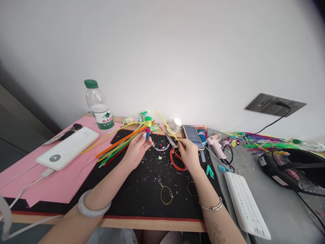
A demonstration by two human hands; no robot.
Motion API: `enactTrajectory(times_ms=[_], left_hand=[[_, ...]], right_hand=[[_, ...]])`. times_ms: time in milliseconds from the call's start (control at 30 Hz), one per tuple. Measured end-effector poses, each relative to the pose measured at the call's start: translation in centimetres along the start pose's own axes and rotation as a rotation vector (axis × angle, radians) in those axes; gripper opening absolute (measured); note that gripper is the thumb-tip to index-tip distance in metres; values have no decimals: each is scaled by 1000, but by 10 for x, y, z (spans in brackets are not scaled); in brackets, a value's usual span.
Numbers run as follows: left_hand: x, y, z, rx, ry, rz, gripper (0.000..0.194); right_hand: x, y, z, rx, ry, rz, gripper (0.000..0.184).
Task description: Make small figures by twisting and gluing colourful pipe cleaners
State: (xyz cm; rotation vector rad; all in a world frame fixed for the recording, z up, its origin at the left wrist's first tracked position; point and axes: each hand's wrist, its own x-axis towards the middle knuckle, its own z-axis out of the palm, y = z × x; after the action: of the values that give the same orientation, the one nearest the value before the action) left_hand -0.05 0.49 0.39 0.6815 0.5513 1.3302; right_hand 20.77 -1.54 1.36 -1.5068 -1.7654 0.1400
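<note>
My left hand (137, 149) is closed around a small figure of twisted pipe cleaners (148, 127), green, yellow, pink and blue, held upright over the black mat (142, 189). My right hand (189, 152) grips red-handled scissors (175, 154) with the blades pointing up-left towards the figure. A yellow pipe cleaner (166, 126) sticks up from the same hand. A bunch of orange, green and yellow pipe cleaners (119, 145) lies just left of my left hand.
A water bottle (99, 106), a white power bank (68, 148) on pink paper, a phone (193, 136), a pink glue gun (215, 144), a white keyboard (245, 205), more pipe cleaners (264, 142) and a black bag (291, 167) surround the mat. Two wire rings (167, 195) and scraps lie on it.
</note>
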Motion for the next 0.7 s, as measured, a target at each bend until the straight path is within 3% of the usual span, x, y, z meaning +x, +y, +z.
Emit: enactTrajectory(times_ms=[167,333,533,600,700], left_hand=[[-1,6,5,53,-12,134,10],[-2,8,5,83,-20,138,11],[-1,6,3,105,-4,108,15],[-2,5,4,88,-20,87,14],[-5,3,7,58,-93,5,11]], right_hand=[[-5,-15,3,99,-257,3,26],[-9,-24,4,262,-483,29,29],[-17,-23,12,553,-755,259,20],[-18,-27,16,700,-788,337,23],[-19,-34,21,896,-736,408,31]])
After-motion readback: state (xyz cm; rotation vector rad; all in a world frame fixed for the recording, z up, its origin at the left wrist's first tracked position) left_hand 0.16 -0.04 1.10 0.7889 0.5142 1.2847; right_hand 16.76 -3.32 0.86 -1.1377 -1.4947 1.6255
